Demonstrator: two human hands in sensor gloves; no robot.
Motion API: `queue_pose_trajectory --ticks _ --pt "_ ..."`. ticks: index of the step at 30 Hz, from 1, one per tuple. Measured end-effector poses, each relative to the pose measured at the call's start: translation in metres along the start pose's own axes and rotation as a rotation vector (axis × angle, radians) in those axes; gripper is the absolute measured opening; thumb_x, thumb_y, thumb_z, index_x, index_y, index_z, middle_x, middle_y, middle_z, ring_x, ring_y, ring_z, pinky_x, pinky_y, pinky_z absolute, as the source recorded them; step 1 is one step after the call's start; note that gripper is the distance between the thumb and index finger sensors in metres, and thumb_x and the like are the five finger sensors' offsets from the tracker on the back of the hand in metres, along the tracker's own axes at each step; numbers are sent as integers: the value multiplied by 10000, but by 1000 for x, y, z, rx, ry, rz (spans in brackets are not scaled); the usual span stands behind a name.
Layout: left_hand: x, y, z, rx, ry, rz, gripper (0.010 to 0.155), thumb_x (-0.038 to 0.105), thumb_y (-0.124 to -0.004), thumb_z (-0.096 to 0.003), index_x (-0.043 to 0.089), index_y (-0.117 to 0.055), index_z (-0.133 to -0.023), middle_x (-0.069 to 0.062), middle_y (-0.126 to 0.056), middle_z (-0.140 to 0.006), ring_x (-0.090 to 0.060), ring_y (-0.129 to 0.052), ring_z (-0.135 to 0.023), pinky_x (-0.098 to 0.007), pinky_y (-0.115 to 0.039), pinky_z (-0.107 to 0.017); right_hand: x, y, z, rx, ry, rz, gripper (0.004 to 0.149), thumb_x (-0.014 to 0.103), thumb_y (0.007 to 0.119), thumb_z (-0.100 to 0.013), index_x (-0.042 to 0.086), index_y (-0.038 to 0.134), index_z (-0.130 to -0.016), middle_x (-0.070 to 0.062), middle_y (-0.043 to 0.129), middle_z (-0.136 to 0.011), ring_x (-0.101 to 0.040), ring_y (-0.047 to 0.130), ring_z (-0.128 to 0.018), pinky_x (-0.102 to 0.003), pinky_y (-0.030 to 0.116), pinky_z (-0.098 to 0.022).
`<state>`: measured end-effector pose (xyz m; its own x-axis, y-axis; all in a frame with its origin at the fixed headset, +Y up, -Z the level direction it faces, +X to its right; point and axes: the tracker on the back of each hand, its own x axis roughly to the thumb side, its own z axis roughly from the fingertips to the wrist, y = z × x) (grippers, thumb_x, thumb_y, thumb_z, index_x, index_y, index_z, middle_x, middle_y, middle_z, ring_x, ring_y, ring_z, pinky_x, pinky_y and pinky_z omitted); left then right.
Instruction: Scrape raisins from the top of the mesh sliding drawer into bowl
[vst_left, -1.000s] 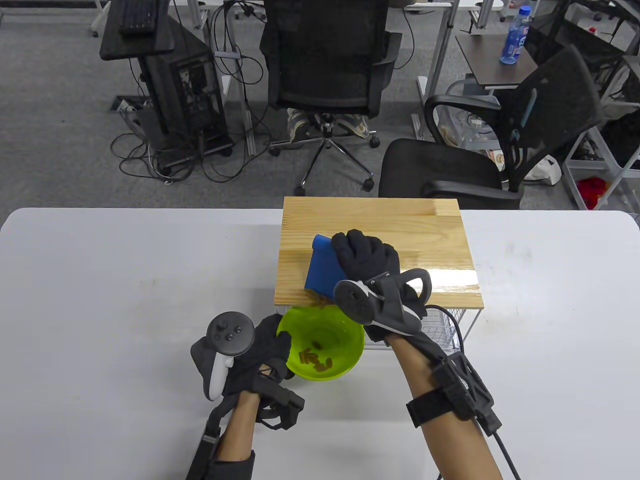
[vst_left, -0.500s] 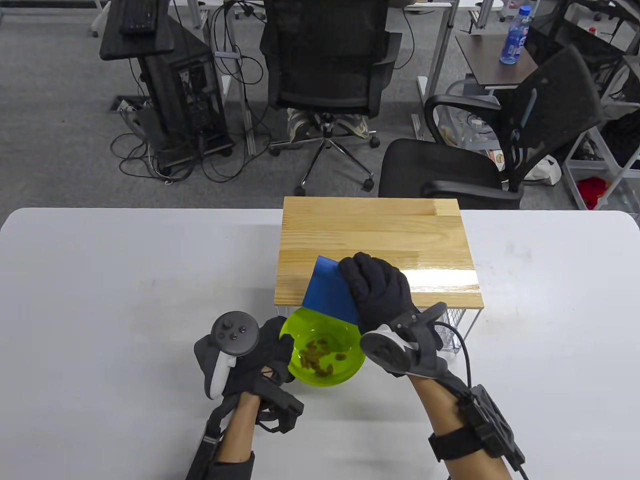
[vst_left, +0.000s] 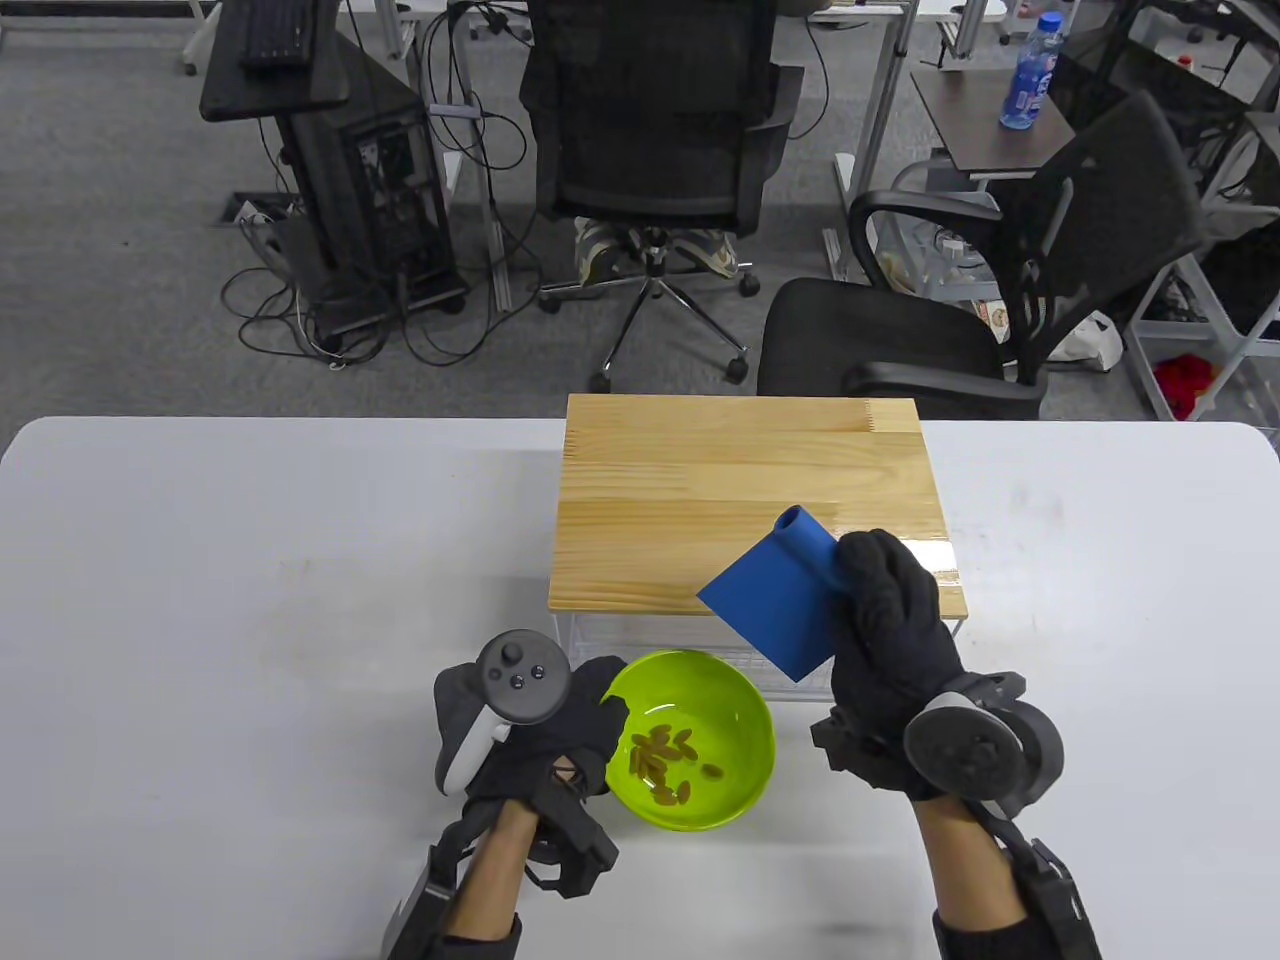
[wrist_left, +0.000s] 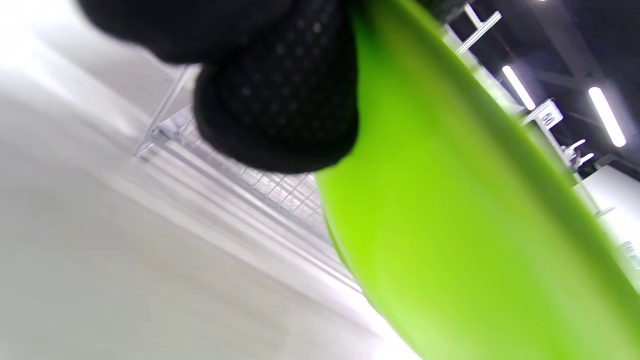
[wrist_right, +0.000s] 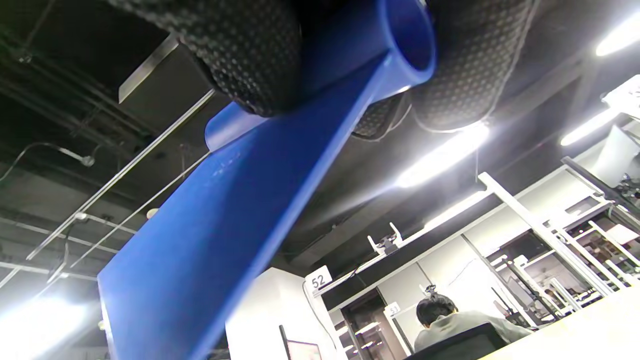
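A lime green bowl (vst_left: 735, 790) sits just in front of the mesh drawer unit, with several brown raisins (vst_left: 665, 760) inside. My left hand (vst_left: 575, 725) grips the bowl's left rim; in the left wrist view a gloved finger (wrist_left: 277, 107) presses the bowl's wall (wrist_left: 450, 220). My right hand (vst_left: 885, 625) holds a blue scraper (vst_left: 775, 605) by its rolled handle, lifted off the wooden top (vst_left: 740, 470) and tilted over the drawer's front right. The right wrist view shows the scraper blade (wrist_right: 215, 240) from below. No raisins show on the wooden top.
The white wire mesh drawer (vst_left: 650, 635) sits under the wooden top. The white table (vst_left: 250, 560) stretches to both sides. Office chairs (vst_left: 650, 130) and a desk with a water bottle (vst_left: 1030, 70) stand beyond the far edge.
The scraper swept the last raisins off the front edge into the bowl, then my right hand lifted it away to the right. My left hand drew the bowl back and slightly right.
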<state>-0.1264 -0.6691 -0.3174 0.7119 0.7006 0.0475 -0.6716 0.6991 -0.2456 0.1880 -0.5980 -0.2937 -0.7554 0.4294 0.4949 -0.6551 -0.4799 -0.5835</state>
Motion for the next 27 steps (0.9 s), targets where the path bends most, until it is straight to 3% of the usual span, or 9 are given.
queue_pose_trajectory --ticks 6,12,19,23,27 --pt "2 28 9 41 -16 61 511 261 -781 -553 114 -707 -1037 -166 -916 -902 -191 -1089 -219 -229 -946 -135 -9 -5 -3 -5 59 -46 578 160 783 -533 110 550 -1059 -190 580 -1058 -456 792 -872 -633 717 -582" --pt "-13 82 28 230 -16 212 503 264 -782 -552 124 -715 -1030 -155 -925 -892 -187 -1088 -218 -228 -945 -134 -11 -3 -3 10 71 -45 577 160 783 -534 109 551 -1060 -193 584 -1056 -458 792 -871 -633 717 -581" --pt "-61 131 27 494 138 355 504 270 -777 -553 129 -711 -1032 -152 -926 -892 -180 -1091 -221 -224 -948 -139 -13 8 -1 41 78 -22 574 160 784 -535 105 553 -1058 -199 584 -1053 -462 793 -866 -632 720 -576" --pt "-101 129 11 586 300 399 507 269 -770 -554 134 -696 -1037 -147 -914 -903 -182 -1093 -237 -229 -950 -151 -12 13 0 52 85 -16 573 159 781 -537 103 552 -1059 -201 580 -1055 -465 793 -866 -633 719 -575" --pt "-141 106 -5 564 411 296 506 264 -779 -546 129 -709 -1029 -155 -922 -894 -197 -1097 -229 -239 -952 -149 -10 12 0 52 63 9 572 163 779 -539 108 550 -1061 -194 579 -1057 -460 793 -869 -631 719 -579"
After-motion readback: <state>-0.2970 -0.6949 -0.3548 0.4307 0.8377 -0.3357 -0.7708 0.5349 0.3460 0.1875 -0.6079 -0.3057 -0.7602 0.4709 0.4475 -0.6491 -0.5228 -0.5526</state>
